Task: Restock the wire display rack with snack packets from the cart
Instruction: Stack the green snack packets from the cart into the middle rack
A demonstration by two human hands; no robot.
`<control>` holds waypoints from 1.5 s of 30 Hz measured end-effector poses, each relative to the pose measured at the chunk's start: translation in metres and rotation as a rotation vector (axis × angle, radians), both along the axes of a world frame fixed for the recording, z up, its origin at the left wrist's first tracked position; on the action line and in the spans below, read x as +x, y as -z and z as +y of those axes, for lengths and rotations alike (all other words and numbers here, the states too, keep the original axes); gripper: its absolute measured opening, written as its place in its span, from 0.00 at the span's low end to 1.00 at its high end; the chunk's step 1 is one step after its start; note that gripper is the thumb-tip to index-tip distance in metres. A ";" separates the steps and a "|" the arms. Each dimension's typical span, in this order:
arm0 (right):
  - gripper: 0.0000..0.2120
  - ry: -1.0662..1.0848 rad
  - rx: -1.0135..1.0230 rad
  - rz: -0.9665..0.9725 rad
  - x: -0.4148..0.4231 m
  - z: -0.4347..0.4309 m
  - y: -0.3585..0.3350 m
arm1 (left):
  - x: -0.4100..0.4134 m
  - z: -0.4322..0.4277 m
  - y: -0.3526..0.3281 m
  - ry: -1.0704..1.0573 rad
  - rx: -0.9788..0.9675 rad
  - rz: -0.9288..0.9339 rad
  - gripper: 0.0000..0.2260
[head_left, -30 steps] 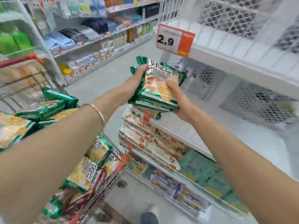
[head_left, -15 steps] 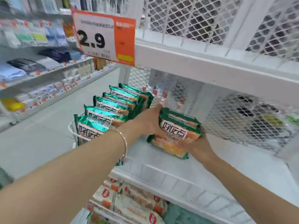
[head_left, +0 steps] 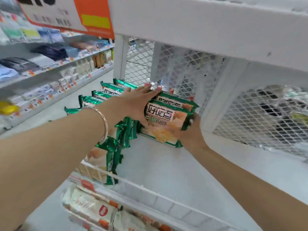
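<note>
Fingers (head_left: pixel 146 91) on glossy, crinkled foil packets (head_left: pixel 166 115)

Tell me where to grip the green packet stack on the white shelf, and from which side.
Grip the packet stack at its short ends, reaching from the open front: its long face looks outward, the mesh back blocks behind, standing packets crowd the left. The left hand and right hand bracket it so.

The stack of packets (head_left: pixel 168 117), held up in the air a second ago, now sits on the white shelf (head_left: pixel 166 172) at frame centre, pushed close to the mesh back (head_left: pixel 180 67). The left hand (head_left: pixel 133 104) has flattened against its side, and the right hand (head_left: pixel 190 132) grips its right end.
</note>
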State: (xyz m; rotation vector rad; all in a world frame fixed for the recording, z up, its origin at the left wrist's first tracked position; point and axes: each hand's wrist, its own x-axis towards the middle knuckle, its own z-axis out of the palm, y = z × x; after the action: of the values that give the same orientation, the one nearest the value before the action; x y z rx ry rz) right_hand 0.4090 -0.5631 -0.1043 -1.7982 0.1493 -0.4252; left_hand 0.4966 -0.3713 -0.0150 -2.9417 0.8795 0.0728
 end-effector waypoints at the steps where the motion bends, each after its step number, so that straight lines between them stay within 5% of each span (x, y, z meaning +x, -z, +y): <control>1: 0.41 0.043 -0.075 -0.049 -0.005 -0.004 -0.001 | 0.001 -0.001 0.002 0.013 0.010 -0.014 0.60; 4: 0.58 0.051 -0.550 -0.070 -0.018 -0.009 -0.006 | -0.001 -0.004 0.009 0.030 0.049 -0.059 0.61; 7: 0.64 -0.069 -0.563 -0.036 -0.010 0.004 -0.004 | 0.000 -0.006 0.011 0.020 0.080 -0.098 0.63; 11: 0.61 -0.110 -0.564 -0.076 -0.004 0.004 -0.004 | 0.001 -0.004 0.013 0.004 0.093 -0.117 0.64; 17: 0.54 0.018 -1.510 -0.265 -0.014 -0.009 0.001 | 0.001 -0.005 0.017 0.021 0.109 -0.162 0.65; 20: 0.49 -0.036 -1.731 -0.301 -0.002 -0.021 0.008 | 0.000 -0.006 0.017 0.030 0.168 -0.198 0.65; 28: 0.44 -0.154 -1.689 -0.125 -0.003 -0.018 -0.001 | -0.007 -0.007 0.008 0.025 0.213 -0.166 0.65; 33: 0.20 -0.185 -1.158 -0.134 -0.036 0.009 -0.048 | -0.033 0.021 -0.027 0.027 0.056 -0.058 0.50; 39: 0.25 -0.146 -1.078 -0.007 -0.101 0.076 -0.091 | -0.117 0.113 -0.039 -0.305 -0.358 -0.181 0.30; 45: 0.23 -0.350 -1.105 -0.080 -0.158 0.187 -0.098 | -0.228 0.234 -0.020 -0.540 -0.364 -0.060 0.27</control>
State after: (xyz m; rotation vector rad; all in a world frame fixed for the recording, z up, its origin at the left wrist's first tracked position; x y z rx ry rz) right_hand 0.2513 -0.3758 -0.0065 -2.8061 -0.5609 -0.3403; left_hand 0.2684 -0.1376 0.0054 -3.4087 0.0703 -0.1641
